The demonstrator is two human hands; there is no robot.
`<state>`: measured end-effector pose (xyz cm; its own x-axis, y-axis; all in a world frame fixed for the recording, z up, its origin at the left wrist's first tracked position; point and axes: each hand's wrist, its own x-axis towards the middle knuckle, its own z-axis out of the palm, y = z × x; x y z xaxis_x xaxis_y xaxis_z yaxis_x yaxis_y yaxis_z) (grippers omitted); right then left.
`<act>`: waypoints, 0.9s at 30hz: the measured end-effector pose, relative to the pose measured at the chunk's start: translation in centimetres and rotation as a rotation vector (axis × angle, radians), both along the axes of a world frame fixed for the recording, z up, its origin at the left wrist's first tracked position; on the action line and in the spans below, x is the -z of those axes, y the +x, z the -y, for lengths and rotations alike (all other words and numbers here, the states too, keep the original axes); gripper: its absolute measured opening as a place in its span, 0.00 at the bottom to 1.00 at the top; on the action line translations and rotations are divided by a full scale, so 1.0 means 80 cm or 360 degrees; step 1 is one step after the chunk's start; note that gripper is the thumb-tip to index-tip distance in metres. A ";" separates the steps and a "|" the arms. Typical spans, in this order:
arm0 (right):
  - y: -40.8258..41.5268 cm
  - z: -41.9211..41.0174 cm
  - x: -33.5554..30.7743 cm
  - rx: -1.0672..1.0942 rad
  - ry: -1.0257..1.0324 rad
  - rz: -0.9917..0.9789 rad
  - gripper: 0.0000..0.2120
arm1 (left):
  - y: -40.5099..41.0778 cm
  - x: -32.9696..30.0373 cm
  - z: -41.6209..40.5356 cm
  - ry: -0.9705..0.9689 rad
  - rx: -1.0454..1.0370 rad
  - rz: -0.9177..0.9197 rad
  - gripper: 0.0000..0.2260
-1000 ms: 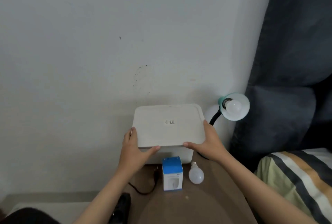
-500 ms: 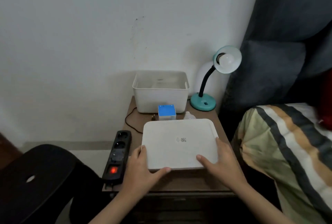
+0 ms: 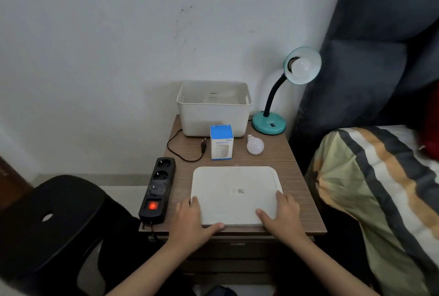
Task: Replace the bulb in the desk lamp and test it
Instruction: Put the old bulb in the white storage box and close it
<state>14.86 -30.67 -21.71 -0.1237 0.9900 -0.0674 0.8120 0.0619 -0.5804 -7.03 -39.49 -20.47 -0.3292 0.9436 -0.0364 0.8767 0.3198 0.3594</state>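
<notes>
A teal desk lamp (image 3: pixel 269 124) stands at the back right of the small wooden table (image 3: pixel 297 200), unlit, with a white bulb (image 3: pixel 301 67) in its shade. A loose white bulb (image 3: pixel 255 145) lies on the table in front of the lamp base. The lamp's black plug (image 3: pixel 203 145) lies unplugged on the table. A flat white lid (image 3: pixel 235 191) rests on the front of the table. My left hand (image 3: pixel 190 221) grips its near left corner and my right hand (image 3: pixel 282 216) its near right corner.
An open white storage bin (image 3: pixel 213 115) stands at the back. A blue-and-white box (image 3: pixel 221 145) stands before it. A black power strip (image 3: pixel 158 189) with a lit red switch lies along the left edge. A black stool (image 3: pixel 52 219) is left, a striped bed (image 3: pixel 380 189) right.
The lid came off the bin and moved toward me with both hands on it; it now lies flat on the front of the table. The view tilted downward.
</notes>
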 end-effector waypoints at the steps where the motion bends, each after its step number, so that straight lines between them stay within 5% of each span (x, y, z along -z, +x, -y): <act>1: -0.001 -0.001 0.002 -0.0002 -0.0015 0.0039 0.36 | 0.000 0.001 -0.002 -0.0008 0.0009 -0.0008 0.41; 16: -0.078 -0.148 -0.076 0.0001 0.0213 -0.0321 0.25 | -0.073 -0.093 -0.173 0.0703 -0.0140 0.0422 0.35; 22: -0.104 -0.200 -0.049 0.0056 0.0005 -0.0027 0.32 | -0.106 -0.116 -0.256 0.0745 -0.0303 0.0378 0.43; 27: -0.106 -0.222 -0.034 0.0189 0.0105 -0.0211 0.24 | -0.128 -0.115 -0.305 0.0647 -0.0397 0.0416 0.45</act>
<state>6.37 -12.94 -19.01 -0.0092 0.9999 0.0074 0.7324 0.0118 -0.6807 -17.27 -15.12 -11.28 -0.5738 0.7931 0.2044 0.6567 0.2964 0.6934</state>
